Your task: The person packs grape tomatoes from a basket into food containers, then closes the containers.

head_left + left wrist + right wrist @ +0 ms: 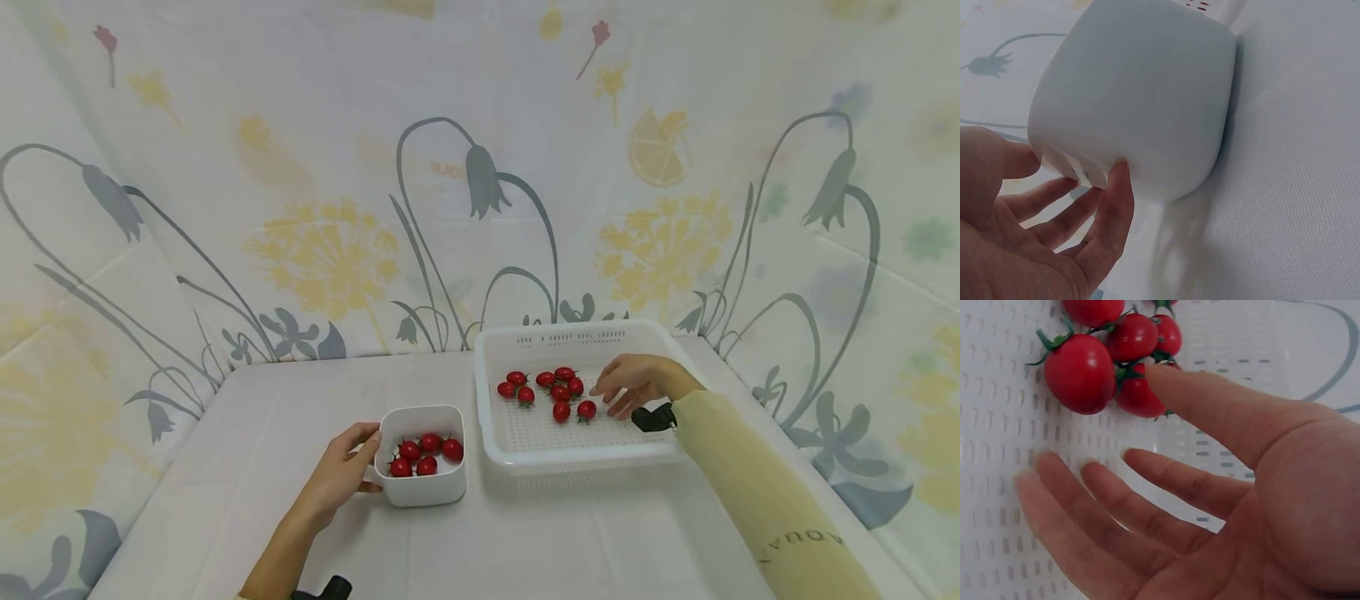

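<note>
My left hand (337, 471) holds a white square container (426, 493) by its side handle, thumb near the rim and fingers curled round the handle (1088, 175). Several red cherry tomatoes (409, 451) lie inside the container, which stands on the table. To its right is a white perforated basket (585, 457) with more cherry tomatoes (560, 392), some with green stems. Over the right part of the basket, my right hand (637, 383) has its fingers spread and loosely bent, with nothing between them. In the right wrist view, the thumb overlaps one tomato (1141, 400), and another tomato (1080, 375) lies beyond the fingertips.
A white cloth covers the table (555, 542). Behind the basket rises a hanging cloth (360, 92) printed with flowers, and it closes in both sides too. The basket's back rim (573, 327) stands close to it.
</note>
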The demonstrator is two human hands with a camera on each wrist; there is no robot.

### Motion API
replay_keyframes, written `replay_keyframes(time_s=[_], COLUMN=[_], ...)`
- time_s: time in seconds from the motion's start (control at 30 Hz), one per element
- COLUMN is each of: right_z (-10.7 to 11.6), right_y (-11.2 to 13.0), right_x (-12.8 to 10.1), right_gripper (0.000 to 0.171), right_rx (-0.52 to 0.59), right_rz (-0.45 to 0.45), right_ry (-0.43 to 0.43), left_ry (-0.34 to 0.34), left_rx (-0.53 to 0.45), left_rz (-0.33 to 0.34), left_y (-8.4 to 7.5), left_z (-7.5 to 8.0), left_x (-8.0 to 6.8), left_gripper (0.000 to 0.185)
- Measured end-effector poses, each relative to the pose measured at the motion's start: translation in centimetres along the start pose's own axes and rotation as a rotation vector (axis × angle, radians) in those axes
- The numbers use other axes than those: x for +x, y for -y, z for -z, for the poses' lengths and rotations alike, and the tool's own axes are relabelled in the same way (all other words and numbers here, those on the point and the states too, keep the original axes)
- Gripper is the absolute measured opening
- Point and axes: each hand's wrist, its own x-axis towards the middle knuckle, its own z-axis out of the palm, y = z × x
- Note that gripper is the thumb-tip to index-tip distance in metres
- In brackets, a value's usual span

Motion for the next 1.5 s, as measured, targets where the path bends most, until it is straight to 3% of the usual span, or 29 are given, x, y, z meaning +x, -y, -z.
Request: replay_keyframes(time_s=[0.23, 0.5, 0.67, 0.9, 1.3, 1.5], right_z=[-0.7, -2.0, -2.4, -2.5, -2.4, -2.4], right_y=[-0.4, 0.6, 1.0, 1.0, 1.8, 2.1], right_x=[0.9, 1.5, 1.8, 1.7, 0.9, 0.4], right_gripper=[0.043, 0.02, 0.015, 0.006, 0.016, 0.014], right_rx=[0.041, 0.037, 0.031, 0.046, 0.11, 0.129], right_rz=[-0.042, -0.072, -0.085, -0.031, 0.058, 0.096], right_ry=[0.04, 0.052, 0.037, 0.059, 0.066, 0.064], left_ry=[0.01, 0.004, 0.001, -0.003, 0.007, 0.002], left_rx=[-0.006, -0.01, -0.011, -0.013, -0.005, -0.001], left_rz=[-0.001, 0.007, 0.007, 0.015, 0.009, 0.011], left_y=[0.2, 0.2, 0.2, 0.2, 0.3, 0.5], left_z=[-0.1, -0.1, -0.1, -0.1, 0.0, 0.1], left_x=[0.1, 0.0, 0.0, 0.1, 0.1, 0.2], left_gripper=[0.041, 0.041, 0.04, 0.039, 0.042, 0.042])
